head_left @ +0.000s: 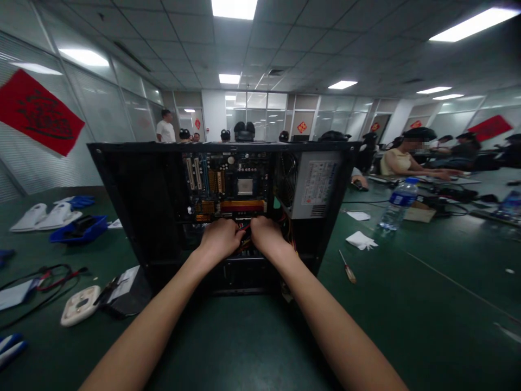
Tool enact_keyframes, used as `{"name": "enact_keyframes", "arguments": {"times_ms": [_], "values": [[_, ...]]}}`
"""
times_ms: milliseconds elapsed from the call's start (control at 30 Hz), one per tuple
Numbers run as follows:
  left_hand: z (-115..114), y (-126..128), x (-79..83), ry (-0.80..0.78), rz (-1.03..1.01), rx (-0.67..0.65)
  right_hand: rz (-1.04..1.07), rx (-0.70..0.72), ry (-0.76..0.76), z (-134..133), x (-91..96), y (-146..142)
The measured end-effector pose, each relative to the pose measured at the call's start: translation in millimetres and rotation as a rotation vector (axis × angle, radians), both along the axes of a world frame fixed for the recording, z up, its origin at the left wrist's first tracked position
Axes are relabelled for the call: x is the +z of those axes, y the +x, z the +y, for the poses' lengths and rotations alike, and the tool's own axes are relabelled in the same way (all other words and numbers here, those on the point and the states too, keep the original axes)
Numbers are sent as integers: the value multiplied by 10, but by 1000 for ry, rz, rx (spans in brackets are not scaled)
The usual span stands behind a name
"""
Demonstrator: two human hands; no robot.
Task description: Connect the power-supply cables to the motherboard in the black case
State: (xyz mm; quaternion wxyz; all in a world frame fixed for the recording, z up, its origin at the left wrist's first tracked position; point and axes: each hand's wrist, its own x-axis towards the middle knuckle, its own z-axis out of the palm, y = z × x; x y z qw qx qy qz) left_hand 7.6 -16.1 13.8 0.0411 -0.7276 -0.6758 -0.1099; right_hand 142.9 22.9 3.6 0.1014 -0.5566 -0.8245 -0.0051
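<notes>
Left hand (220,238) and right hand (266,234) curl inward at the wires (245,245) inside the open computer case (138,195) on the table (252,336), actual grip hidden; best eased gently, knuckles clear of the motherboard (254,164).

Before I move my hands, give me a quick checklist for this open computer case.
1. Left hand inside the case: ok, fingers curled near the wires.
2. Right hand inside too: ok, beside the left.
3. Firm grip on the wires: cannot tell, fingertips hidden.
4. Screwdriver apart from the case: ok, lying to the right.
5. Bottle upright and capped: ok.
</notes>
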Motion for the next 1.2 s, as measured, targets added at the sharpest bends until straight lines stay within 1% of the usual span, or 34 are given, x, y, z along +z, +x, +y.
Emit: {"name": "enact_keyframes", "arguments": {"times_ms": [167, 300, 400, 567, 733, 900, 1100, 1200], "values": [[12, 2, -16, -30, 2, 25, -23, 32, -37, 0, 34, 3], [12, 4, -11, -7, 0, 24, 13, 16, -30, -6, 44, 11], [13, 6, 9, -11, -34, 36, 32, 9, -14, -5, 45, 22], [25, -9, 25, -27, -104, 27, 49, 26, -48, -30, 73, 50], [31, -26, -5, -22, -74, 13, 54, 37, -33, -13, 35, 53], [27, -17, -25, -37, -72, 39, 63, 10, -46, 24, 13, 36], [-2, -1, 12, -53, -96, 11, 88, -12, -50, 25, 28, 20], [12, -16, -7, -60, -108, -11, 86, -4, -52, 28, 19, 15]]}}
